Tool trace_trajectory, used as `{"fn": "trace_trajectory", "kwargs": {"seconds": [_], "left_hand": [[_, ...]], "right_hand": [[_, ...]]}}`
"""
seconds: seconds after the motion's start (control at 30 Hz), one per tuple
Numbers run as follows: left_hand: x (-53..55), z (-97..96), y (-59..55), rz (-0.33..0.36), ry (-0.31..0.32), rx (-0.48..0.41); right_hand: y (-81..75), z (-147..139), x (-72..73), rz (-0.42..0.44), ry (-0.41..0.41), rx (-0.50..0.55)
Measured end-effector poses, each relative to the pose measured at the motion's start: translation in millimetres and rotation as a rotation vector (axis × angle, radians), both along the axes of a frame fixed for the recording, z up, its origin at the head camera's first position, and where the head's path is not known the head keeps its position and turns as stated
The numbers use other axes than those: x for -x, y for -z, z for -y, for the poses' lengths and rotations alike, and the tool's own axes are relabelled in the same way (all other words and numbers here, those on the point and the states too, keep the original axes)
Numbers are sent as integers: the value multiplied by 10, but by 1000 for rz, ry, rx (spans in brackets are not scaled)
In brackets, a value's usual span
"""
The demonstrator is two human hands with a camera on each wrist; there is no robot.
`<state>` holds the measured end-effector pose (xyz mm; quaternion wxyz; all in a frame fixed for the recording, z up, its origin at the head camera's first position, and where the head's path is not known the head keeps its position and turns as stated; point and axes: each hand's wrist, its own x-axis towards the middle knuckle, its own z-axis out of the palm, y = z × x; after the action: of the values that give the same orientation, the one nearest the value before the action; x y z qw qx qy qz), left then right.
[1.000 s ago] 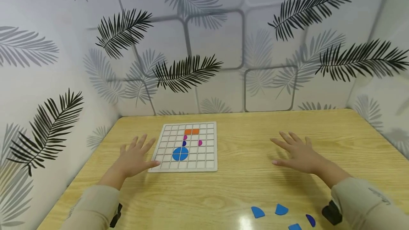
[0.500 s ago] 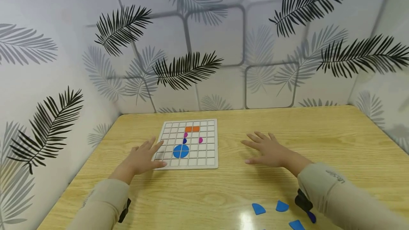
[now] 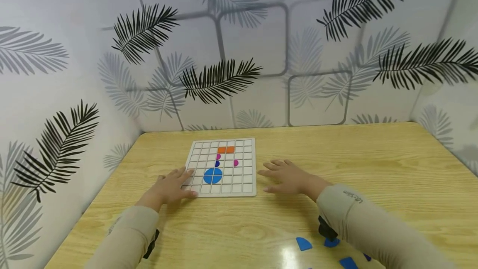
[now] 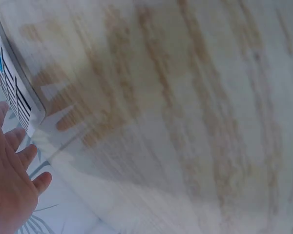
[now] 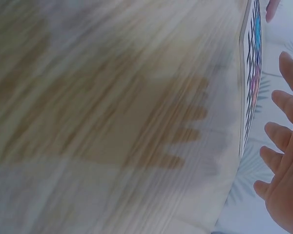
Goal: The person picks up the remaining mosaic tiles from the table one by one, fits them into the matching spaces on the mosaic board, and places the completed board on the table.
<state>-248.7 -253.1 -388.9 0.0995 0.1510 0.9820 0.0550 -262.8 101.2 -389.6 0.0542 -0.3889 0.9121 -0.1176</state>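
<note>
A white gridded board (image 3: 237,188) lies on the wooden table. Set on it are two orange squares (image 3: 222,150), blue quarter-circle pieces (image 3: 208,172) forming a disc, a dark blue half-circle (image 3: 217,164) and two magenta half-circles (image 3: 236,163). My left hand (image 3: 168,188) is at the board's left edge, fingers spread, thumb and fingertips over its border; whether they touch cannot be told. Just off the right edge hovers my right hand (image 3: 289,177), fingers extended, holding nothing. Both wrist views show straight, spread fingers, the left hand (image 4: 10,180) and right hand (image 5: 288,161) casting shadows on the table.
Several loose blue pieces (image 3: 304,244) lie at the table's near side, some partly hidden by my right forearm (image 3: 358,215). A leaf-patterned wall (image 3: 257,94) borders the table's back, with another wall (image 3: 56,94) at its left.
My right hand has moved left across the table to beside the board. My left hand has shifted slightly right, onto the board's left border. The placed pieces stay put.
</note>
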Motion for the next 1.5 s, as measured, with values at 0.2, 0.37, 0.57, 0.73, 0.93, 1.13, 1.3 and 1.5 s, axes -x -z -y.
{"fn": "trace_trajectory", "kwargs": {"seconds": [0.2, 0.37, 0.57, 0.73, 0.93, 1.13, 1.3, 1.5], "left_hand": [[51, -26, 68, 16, 28, 15], [75, -69, 94, 43, 28, -2], [90, -89, 106, 63, 8, 15], [85, -97, 116, 69, 13, 15], [76, -96, 105, 66, 10, 16], [86, -91, 124, 58, 17, 17], [73, -105, 154, 58, 15, -10], [35, -116, 140, 59, 3, -16]], "right_hand": [[25, 209, 37, 30, -26, -60], [51, 327, 58, 56, -19, -109], [72, 408, 75, 33, -38, -144], [80, 425, 74, 24, -37, -171], [90, 434, 88, 14, -38, -166], [95, 451, 96, 35, -6, -163], [73, 451, 80, 43, -1, -190], [58, 450, 66, 65, 4, -181]]}}
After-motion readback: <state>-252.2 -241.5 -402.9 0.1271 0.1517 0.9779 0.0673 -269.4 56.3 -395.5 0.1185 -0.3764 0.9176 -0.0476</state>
